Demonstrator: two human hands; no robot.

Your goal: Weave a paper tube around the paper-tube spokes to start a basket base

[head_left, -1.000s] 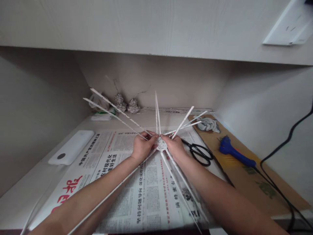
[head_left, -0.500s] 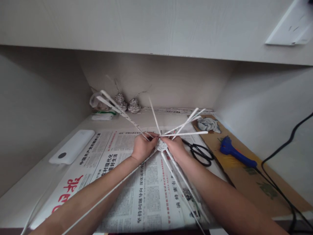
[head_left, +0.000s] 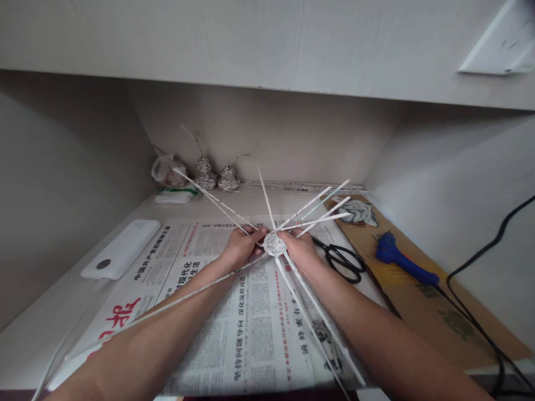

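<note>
Between my hands sits a small round woven centre (head_left: 275,244) of rolled paper, with several thin paper sticks (head_left: 311,209) fanning out from it. My left hand (head_left: 244,245) is closed at the left edge of this weaving, its fingertips partly hidden under the sticks. My right hand (head_left: 298,244) pinches the right edge, thumb against the woven disc. One long paper strand (head_left: 200,289) runs from the centre across my left forearm toward me. Two more sticks (head_left: 311,317) point down toward the front edge. Beneath everything lies a printed newspaper (head_left: 225,340).
Black scissors (head_left: 345,262) lie right of my right hand. Farther right, a blue glue gun (head_left: 405,262) with a black cable rests on cardboard (head_left: 443,317). A white power bank (head_left: 121,249) is at the left. Two small woven gourd shapes (head_left: 229,179) stand at the back, beneath an overhanging panel (head_left: 267,44).
The woven disc has turned slightly and shows more of its face. The right-hand sticks have fanned wider, and the long strand has swung leftward over my left forearm.
</note>
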